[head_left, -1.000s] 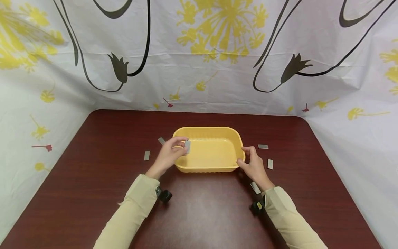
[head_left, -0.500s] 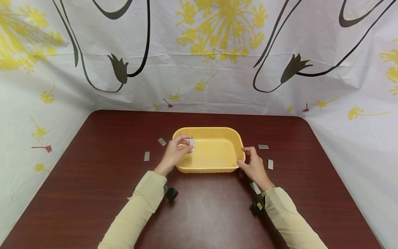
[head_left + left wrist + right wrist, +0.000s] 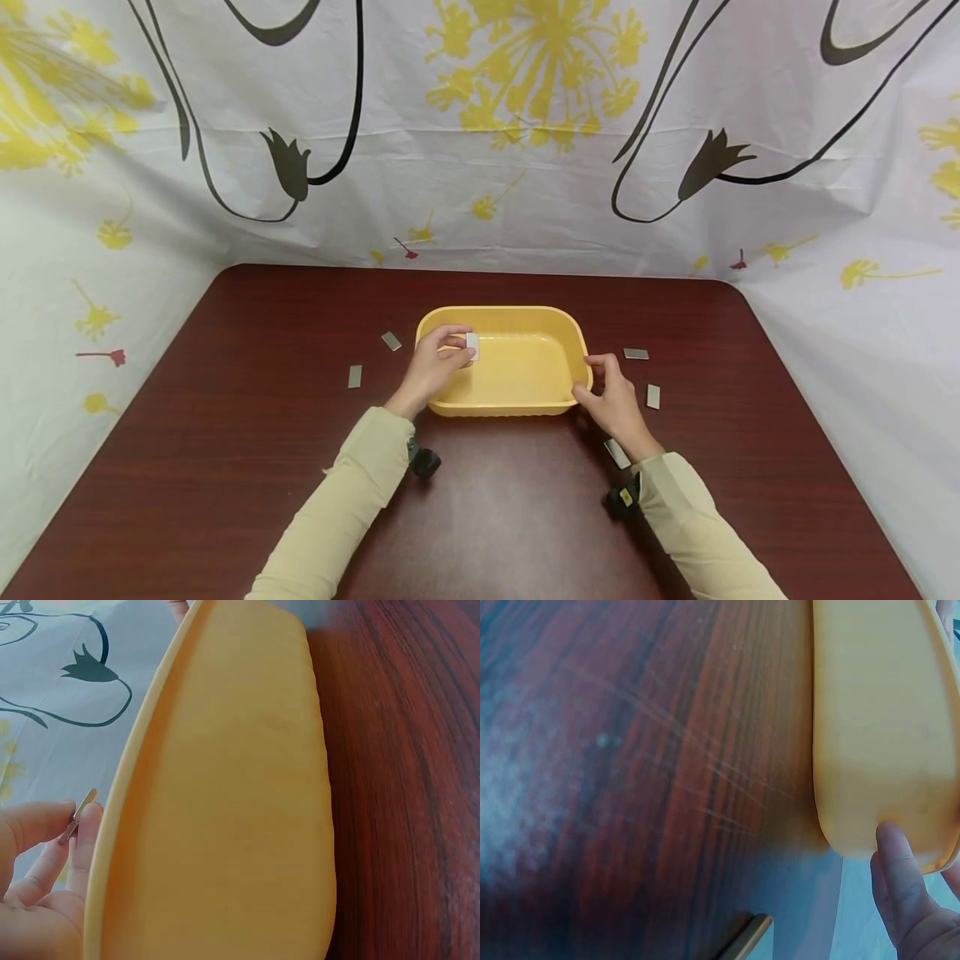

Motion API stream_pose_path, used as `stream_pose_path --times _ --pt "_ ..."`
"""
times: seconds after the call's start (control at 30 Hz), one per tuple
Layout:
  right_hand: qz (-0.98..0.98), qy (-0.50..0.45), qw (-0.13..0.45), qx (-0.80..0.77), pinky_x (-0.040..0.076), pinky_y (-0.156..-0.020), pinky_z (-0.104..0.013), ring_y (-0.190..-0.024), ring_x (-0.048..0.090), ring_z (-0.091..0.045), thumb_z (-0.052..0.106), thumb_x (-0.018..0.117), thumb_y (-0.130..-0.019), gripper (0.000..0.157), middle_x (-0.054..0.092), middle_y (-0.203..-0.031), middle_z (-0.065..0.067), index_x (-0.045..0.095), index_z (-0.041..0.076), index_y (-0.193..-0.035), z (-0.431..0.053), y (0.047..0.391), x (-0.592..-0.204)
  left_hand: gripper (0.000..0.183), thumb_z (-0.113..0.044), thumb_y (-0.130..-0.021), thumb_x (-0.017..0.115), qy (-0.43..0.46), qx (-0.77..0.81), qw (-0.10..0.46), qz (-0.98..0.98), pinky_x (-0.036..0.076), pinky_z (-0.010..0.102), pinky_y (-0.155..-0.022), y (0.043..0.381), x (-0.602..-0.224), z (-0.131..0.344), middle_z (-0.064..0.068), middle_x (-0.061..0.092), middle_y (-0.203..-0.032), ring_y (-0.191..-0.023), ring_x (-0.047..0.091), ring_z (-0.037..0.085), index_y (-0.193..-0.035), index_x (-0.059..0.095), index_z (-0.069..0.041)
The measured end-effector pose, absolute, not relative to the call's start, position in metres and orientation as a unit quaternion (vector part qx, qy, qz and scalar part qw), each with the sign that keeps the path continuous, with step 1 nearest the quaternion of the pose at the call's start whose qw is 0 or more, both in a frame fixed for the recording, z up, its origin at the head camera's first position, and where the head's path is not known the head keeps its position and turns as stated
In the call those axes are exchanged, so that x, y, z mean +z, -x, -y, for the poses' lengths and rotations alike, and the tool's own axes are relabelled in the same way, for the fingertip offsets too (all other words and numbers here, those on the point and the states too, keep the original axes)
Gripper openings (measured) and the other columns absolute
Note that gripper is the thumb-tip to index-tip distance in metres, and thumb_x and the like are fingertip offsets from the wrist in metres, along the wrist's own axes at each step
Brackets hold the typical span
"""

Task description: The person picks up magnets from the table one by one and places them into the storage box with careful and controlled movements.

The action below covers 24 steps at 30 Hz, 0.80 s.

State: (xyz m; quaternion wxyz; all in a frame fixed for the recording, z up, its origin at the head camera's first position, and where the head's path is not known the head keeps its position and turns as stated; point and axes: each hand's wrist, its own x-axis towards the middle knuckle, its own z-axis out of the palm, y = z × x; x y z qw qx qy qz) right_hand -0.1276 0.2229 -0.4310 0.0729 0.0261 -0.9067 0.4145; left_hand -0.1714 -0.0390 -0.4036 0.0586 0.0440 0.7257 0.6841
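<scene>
Over the left part of a yellow plastic basin [image 3: 517, 367], my left hand [image 3: 431, 367] pinches a small flat rectangular grey-white tile [image 3: 472, 347] between thumb and fingers. In the left wrist view the tile [image 3: 79, 816] shows nearly edge-on, beyond the basin's rim. At the opposite end, my right hand [image 3: 617, 408] grips the basin's right side, with the thumb near the front corner and the fingers at the rim. The right wrist view shows a finger [image 3: 900, 862] against the basin's outer wall [image 3: 885, 735]. No tiles show inside the basin.
Two similar tiles [image 3: 355, 377] lie left of the basin on the dark red-brown table [image 3: 480, 517]. Several more tiles [image 3: 636, 354] lie to the right, one [image 3: 617, 454] beside my right wrist. A patterned white cloth [image 3: 480, 208] stands behind the table.
My left hand has moved to the right with the tile, from the basin's left rim further over its inside. The right hand and basin have stayed in place.
</scene>
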Motion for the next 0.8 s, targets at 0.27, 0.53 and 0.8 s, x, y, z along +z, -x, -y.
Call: stream_pose_path --times 0.27,0.53,0.8 --pt "0.906 -0.026 0.077 0.416 0.045 -0.062 -0.033 -0.08 0.058 -0.028 0.008 0.059 -0.076 0.041 0.056 -0.099 -0.019 0.043 0.002 -0.114 -0.223 0.127 -0.431 0.033 0.006 -0.079 0.058 -0.039 0.682 0.071 -0.727 0.05 0.035 -0.072 0.175 -0.407 0.032 0.014 0.052 -0.087 -0.073 0.059 0.02 -0.111 0.054 0.004" --pt "0.904 -0.025 0.069 0.421 0.046 -0.062 -0.033 -0.081 0.058 -0.029 0.007 0.059 -0.077 0.041 0.056 -0.099 -0.019 0.042 0.002 -0.114 -0.222 0.127 -0.431 0.037 0.002 -0.08 0.059 -0.047 0.666 0.088 -0.739 0.049 0.034 -0.074 0.179 -0.403 0.026 0.017 0.052 -0.093 -0.08 0.059 0.023 -0.117 0.052 0.004" --pt "0.904 -0.028 0.077 0.419 0.044 -0.059 -0.032 -0.077 0.056 -0.029 0.009 0.059 -0.077 0.041 0.056 -0.099 -0.019 0.043 0.002 -0.114 -0.223 0.126 -0.431 0.034 0.003 -0.079 0.059 -0.041 0.648 0.085 -0.756 0.05 0.033 -0.072 0.186 -0.405 0.019 0.015 0.053 -0.091 -0.081 0.059 0.024 -0.113 0.054 0.001"
